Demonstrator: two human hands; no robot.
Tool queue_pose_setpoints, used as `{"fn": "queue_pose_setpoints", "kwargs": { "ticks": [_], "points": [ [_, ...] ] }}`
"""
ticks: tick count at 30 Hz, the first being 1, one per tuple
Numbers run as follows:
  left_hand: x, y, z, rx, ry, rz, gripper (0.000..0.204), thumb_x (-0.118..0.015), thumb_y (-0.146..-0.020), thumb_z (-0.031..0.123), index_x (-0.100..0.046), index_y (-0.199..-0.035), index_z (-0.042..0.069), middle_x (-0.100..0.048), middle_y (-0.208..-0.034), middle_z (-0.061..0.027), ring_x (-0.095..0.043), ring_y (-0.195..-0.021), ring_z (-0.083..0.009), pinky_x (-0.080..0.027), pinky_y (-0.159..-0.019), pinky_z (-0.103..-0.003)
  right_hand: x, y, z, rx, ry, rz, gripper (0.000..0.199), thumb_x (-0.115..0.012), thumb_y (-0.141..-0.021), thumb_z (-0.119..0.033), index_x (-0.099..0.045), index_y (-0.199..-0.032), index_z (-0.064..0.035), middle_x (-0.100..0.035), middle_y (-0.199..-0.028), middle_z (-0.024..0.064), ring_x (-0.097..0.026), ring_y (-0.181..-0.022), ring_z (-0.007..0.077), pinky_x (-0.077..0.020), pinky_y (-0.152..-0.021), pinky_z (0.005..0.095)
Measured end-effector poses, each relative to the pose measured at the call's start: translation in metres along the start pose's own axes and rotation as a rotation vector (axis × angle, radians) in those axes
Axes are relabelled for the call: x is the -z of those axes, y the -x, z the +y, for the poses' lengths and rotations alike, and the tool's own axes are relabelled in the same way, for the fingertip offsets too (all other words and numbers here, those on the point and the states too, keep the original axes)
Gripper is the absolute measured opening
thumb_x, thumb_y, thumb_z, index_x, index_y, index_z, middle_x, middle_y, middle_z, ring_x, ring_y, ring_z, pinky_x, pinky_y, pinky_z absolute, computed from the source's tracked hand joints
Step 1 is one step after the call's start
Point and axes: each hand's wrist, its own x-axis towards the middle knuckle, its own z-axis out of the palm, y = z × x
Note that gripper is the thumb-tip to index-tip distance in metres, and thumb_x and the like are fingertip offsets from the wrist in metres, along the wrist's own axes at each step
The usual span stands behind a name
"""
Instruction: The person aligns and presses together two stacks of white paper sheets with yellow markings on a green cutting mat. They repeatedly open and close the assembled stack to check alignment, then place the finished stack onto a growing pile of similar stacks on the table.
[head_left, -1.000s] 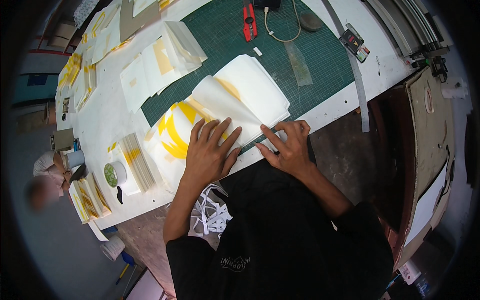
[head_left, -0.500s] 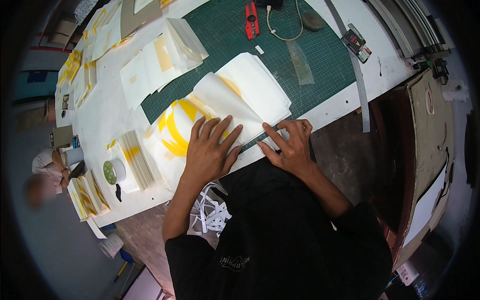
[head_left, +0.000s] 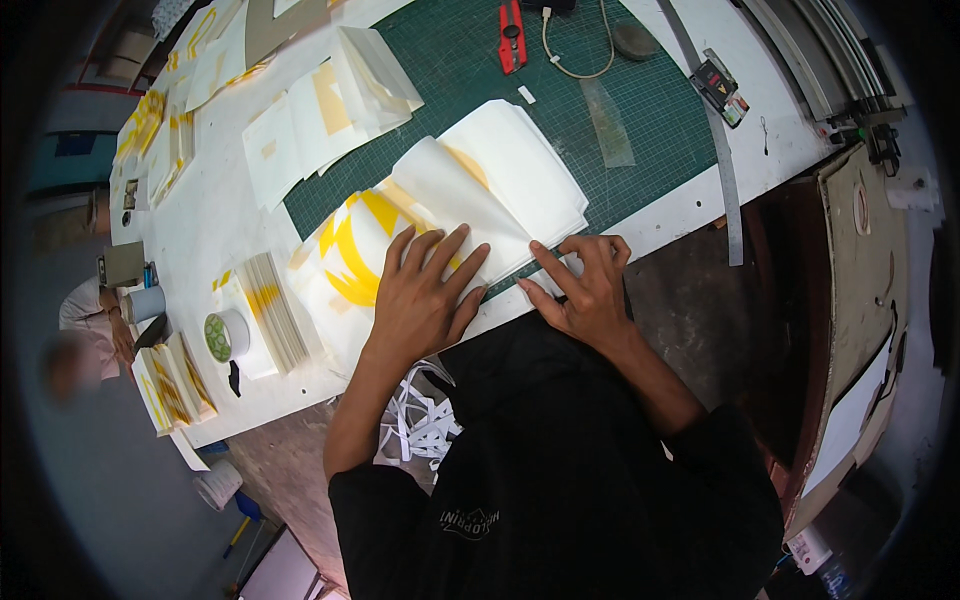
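A stack of white sheets (head_left: 525, 165) lies on the green cutting mat, its top sheet (head_left: 435, 180) bent over toward the left. My left hand (head_left: 425, 290) rests flat on the turned sheet with fingers spread, beside yellow-printed paper (head_left: 355, 245). At the near edge of the stack is my right hand (head_left: 585, 290). Its index fingertip touches the sheets by the fold, while the thumb sits apart below and the other fingers curl loosely. Nothing shows gripped in either hand.
The cutting mat (head_left: 660, 150) holds a red cutter (head_left: 512, 40), a cable and a clear strip. A metal ruler (head_left: 722, 175) crosses the table's right side. Leftward stand paper bundles (head_left: 270, 310) and a tape roll (head_left: 227, 335). Another person (head_left: 90, 330) is at far left.
Both hands keep nearly the same pose on the sheets. The view has shifted slightly. At far left, the other person's arm has moved a little.
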Motion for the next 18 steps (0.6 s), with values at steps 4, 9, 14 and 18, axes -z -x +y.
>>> {"fn": "queue_pose_setpoints", "kwargs": {
  "ticks": [4,9,14,18],
  "points": [
    [0.000,0.001,0.000,-0.001,-0.001,0.001,0.044,-0.074,-0.094,0.030,-0.072,-0.135,0.014,-0.064,-0.144,-0.0126,-0.059,-0.127,-0.0343,-0.036,-0.119,-0.054,0.010,-0.011,-0.007,0.017,0.086,-0.010,0.055,-0.082,-0.090,-0.048,-0.074,-0.127,-0.0092,-0.058,-0.124,0.0163,-0.051,-0.119,0.0302,-0.0324,-0.101,0.0594],
    [-0.001,0.002,-0.001,-0.002,-0.016,-0.002,0.044,-0.073,-0.094,0.030,-0.072,-0.134,0.014,-0.065,-0.143,-0.0117,-0.059,-0.127,-0.0339,-0.036,-0.119,-0.054,-0.001,-0.047,-0.012,0.004,0.098,-0.061,0.056,-0.073,-0.095,-0.055,-0.075,-0.126,-0.0080,-0.058,-0.131,0.0212,-0.050,-0.122,0.0367,-0.0308,-0.104,0.0660],
    [-0.001,0.000,0.000,-0.006,-0.034,0.001,0.043,-0.073,-0.094,0.031,-0.072,-0.134,0.014,-0.065,-0.143,-0.0112,-0.060,-0.127,-0.0335,-0.036,-0.119,-0.054,-0.046,-0.124,-0.007,0.025,0.080,-0.030,0.055,-0.063,-0.101,-0.056,-0.079,-0.122,-0.0079,-0.061,-0.125,0.0222,-0.051,-0.121,0.0384,-0.0309,-0.105,0.0663],
    [-0.002,0.001,0.000,0.018,0.001,-0.040,0.044,-0.072,-0.095,0.029,-0.071,-0.137,0.016,-0.062,-0.146,-0.0116,-0.057,-0.131,-0.0340,-0.034,-0.122,-0.056,-0.073,-0.173,0.001,-0.004,0.087,-0.005,0.049,-0.064,-0.101,-0.052,-0.081,-0.118,-0.0089,-0.063,-0.117,0.0182,-0.053,-0.116,0.0349,-0.0335,-0.103,0.0621]
  ]
}}
